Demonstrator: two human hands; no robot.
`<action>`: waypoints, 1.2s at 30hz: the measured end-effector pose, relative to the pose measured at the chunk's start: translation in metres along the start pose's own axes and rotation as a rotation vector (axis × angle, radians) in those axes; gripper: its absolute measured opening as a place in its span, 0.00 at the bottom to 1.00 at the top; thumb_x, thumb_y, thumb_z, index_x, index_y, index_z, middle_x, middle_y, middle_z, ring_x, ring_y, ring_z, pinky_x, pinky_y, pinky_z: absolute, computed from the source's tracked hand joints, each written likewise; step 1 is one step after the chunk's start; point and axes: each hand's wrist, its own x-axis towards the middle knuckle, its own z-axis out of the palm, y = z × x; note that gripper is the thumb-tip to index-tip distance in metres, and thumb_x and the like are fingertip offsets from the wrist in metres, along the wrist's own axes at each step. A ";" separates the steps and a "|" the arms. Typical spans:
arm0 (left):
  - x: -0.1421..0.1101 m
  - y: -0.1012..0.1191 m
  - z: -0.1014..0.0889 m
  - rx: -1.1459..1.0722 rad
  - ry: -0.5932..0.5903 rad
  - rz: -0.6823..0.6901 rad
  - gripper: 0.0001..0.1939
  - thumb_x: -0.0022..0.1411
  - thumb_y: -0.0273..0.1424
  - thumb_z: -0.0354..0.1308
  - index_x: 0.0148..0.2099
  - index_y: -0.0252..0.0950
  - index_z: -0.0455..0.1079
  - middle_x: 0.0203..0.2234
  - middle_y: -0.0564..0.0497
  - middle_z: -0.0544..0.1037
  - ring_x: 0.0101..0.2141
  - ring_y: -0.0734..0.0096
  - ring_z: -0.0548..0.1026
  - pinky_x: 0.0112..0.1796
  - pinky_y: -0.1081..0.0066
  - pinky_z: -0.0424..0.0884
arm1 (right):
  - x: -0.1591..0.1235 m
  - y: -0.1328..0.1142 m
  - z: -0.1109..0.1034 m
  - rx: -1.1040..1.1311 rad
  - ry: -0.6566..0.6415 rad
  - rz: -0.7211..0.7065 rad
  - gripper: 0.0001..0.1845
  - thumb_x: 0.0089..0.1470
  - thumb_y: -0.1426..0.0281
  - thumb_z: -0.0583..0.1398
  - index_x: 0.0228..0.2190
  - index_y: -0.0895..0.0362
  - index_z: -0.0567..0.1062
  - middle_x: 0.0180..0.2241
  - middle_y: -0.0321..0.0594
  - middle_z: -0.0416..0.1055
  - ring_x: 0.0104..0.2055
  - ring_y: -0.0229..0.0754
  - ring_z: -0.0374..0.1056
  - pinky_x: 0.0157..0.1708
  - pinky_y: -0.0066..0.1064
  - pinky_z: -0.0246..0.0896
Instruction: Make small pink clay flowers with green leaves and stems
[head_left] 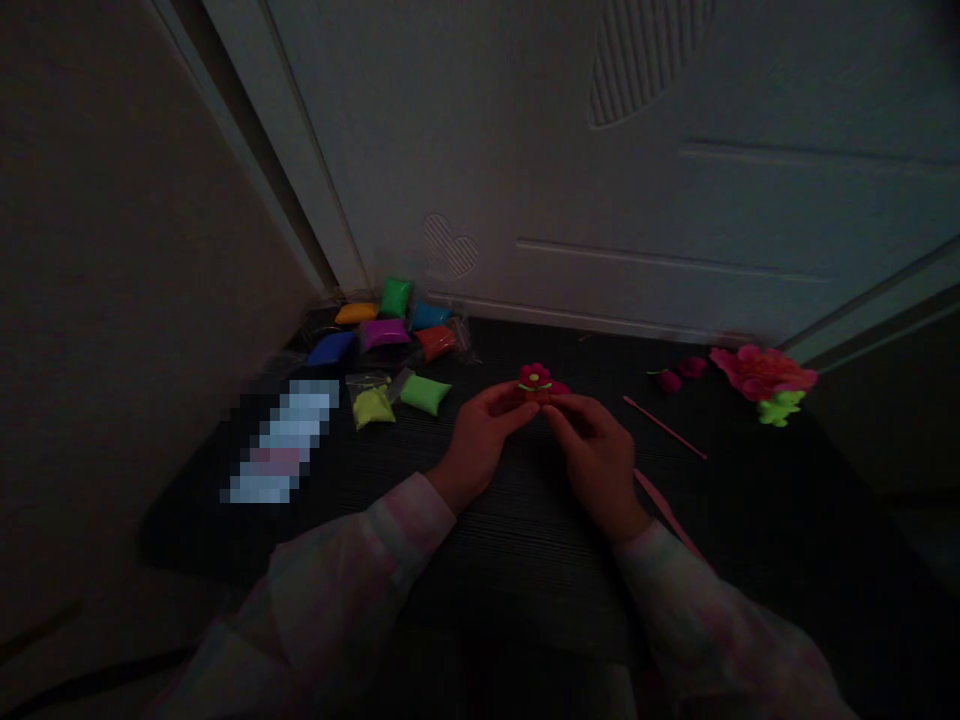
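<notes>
Between my two hands, over the middle of the dark table, is a small clay flower pot [535, 396]: an orange-red base with a green strip and a pink flower with a yellow centre on top. My left hand [481, 440] pinches it from the left with thumb and fingers. From the right, my right hand [596, 455] grips the same piece, fingertips nearly meeting those of the left. A bit of pink clay [559, 388] shows just behind the right fingertips; whether it joins the pot I cannot tell.
Several bags of coloured clay [385, 333] lie at the back left, near a blurred pale sheet [285, 440]. On the right are a thin pink stick tool [665, 428], a pink clay knife [667, 512], pink clay pieces [667, 380] and a large pink clay flower [765, 372]. A white panel [525, 150] stands behind.
</notes>
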 end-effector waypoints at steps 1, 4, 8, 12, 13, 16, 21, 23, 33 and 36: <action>0.000 0.000 0.000 0.006 -0.005 0.000 0.12 0.44 0.24 0.61 0.36 0.35 0.72 0.34 0.52 0.78 0.39 0.70 0.73 0.48 0.65 0.61 | 0.000 0.000 0.000 0.000 -0.004 -0.001 0.06 0.47 0.70 0.58 0.30 0.53 0.74 0.32 0.37 0.72 0.36 0.41 0.67 0.37 0.35 0.61; 0.000 -0.001 -0.001 -0.001 -0.005 -0.001 0.12 0.44 0.24 0.62 0.35 0.35 0.72 0.34 0.52 0.78 0.39 0.69 0.73 0.48 0.65 0.61 | 0.000 0.000 0.000 -0.010 -0.007 -0.016 0.05 0.47 0.70 0.58 0.29 0.52 0.74 0.31 0.36 0.72 0.36 0.40 0.67 0.37 0.35 0.61; 0.001 -0.003 -0.003 -0.032 -0.002 -0.015 0.13 0.43 0.22 0.62 0.35 0.36 0.73 0.33 0.54 0.78 0.37 0.71 0.73 0.47 0.66 0.62 | 0.000 0.001 0.000 -0.001 -0.001 -0.005 0.04 0.47 0.71 0.58 0.28 0.53 0.73 0.31 0.37 0.72 0.35 0.40 0.67 0.36 0.34 0.61; 0.000 -0.002 -0.002 -0.026 -0.010 -0.028 0.12 0.43 0.23 0.62 0.35 0.35 0.73 0.33 0.53 0.78 0.37 0.71 0.73 0.46 0.66 0.62 | 0.000 0.000 0.001 -0.020 0.000 0.000 0.03 0.47 0.71 0.58 0.27 0.54 0.73 0.30 0.36 0.72 0.34 0.39 0.67 0.35 0.33 0.61; 0.000 -0.002 -0.002 -0.024 -0.004 -0.025 0.12 0.43 0.23 0.62 0.35 0.35 0.72 0.32 0.53 0.78 0.37 0.71 0.73 0.46 0.66 0.62 | 0.000 0.000 0.000 -0.017 -0.005 0.000 0.04 0.47 0.71 0.58 0.27 0.55 0.73 0.30 0.37 0.72 0.34 0.39 0.67 0.36 0.33 0.61; 0.001 -0.002 -0.001 -0.029 0.015 -0.012 0.12 0.42 0.22 0.63 0.34 0.35 0.72 0.32 0.53 0.78 0.37 0.70 0.73 0.47 0.65 0.61 | 0.000 0.000 0.000 0.001 -0.007 0.008 0.05 0.47 0.70 0.58 0.30 0.55 0.74 0.32 0.37 0.72 0.36 0.39 0.67 0.37 0.33 0.61; 0.000 -0.002 -0.002 -0.023 -0.008 -0.009 0.12 0.42 0.23 0.63 0.34 0.35 0.72 0.33 0.53 0.78 0.37 0.71 0.73 0.47 0.66 0.62 | 0.000 0.002 0.000 0.007 0.004 -0.011 0.06 0.47 0.70 0.58 0.30 0.53 0.74 0.32 0.37 0.73 0.36 0.39 0.67 0.38 0.33 0.61; 0.000 -0.002 -0.002 -0.010 -0.006 -0.013 0.12 0.43 0.23 0.63 0.34 0.35 0.72 0.32 0.53 0.78 0.37 0.71 0.73 0.46 0.66 0.62 | 0.000 0.001 0.000 0.004 0.008 -0.028 0.05 0.47 0.71 0.58 0.29 0.53 0.75 0.31 0.36 0.73 0.36 0.39 0.67 0.38 0.33 0.61; 0.000 -0.001 -0.001 -0.076 0.010 -0.045 0.13 0.42 0.22 0.63 0.34 0.35 0.72 0.32 0.53 0.77 0.37 0.73 0.73 0.47 0.67 0.61 | 0.001 0.000 0.000 0.030 0.008 0.022 0.05 0.47 0.70 0.59 0.30 0.54 0.75 0.32 0.37 0.72 0.36 0.39 0.67 0.38 0.33 0.61; -0.001 0.000 -0.001 -0.090 -0.001 -0.056 0.12 0.42 0.22 0.63 0.34 0.34 0.72 0.31 0.54 0.77 0.36 0.74 0.73 0.46 0.67 0.61 | 0.001 0.001 0.000 0.035 0.014 -0.016 0.04 0.47 0.71 0.59 0.28 0.54 0.75 0.30 0.36 0.72 0.35 0.39 0.67 0.38 0.33 0.61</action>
